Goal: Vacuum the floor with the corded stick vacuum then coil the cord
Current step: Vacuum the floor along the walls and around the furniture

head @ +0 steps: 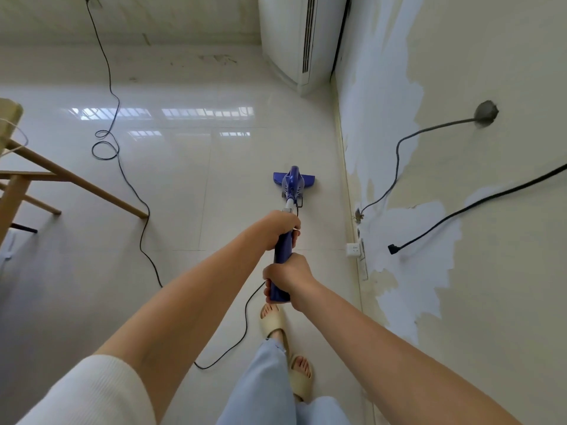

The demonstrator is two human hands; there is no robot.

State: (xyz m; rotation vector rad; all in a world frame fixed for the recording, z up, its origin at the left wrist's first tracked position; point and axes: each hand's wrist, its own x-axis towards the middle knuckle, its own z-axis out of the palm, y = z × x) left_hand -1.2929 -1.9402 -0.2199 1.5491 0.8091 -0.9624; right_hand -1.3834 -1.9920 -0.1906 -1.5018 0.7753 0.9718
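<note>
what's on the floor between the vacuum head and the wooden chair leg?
Head view: bare glossy tile between the vacuum head and the chair leg. The black cord passes only right at the leg's foot.

The person wears a white ribbed sleeve (92, 391), pale blue jeans (260, 388) and beige slide sandals (274, 322).

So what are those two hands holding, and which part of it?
Both grip the blue stick vacuum by its handle: the left hand higher up the shaft, the right hand at the handle's end.
</note>
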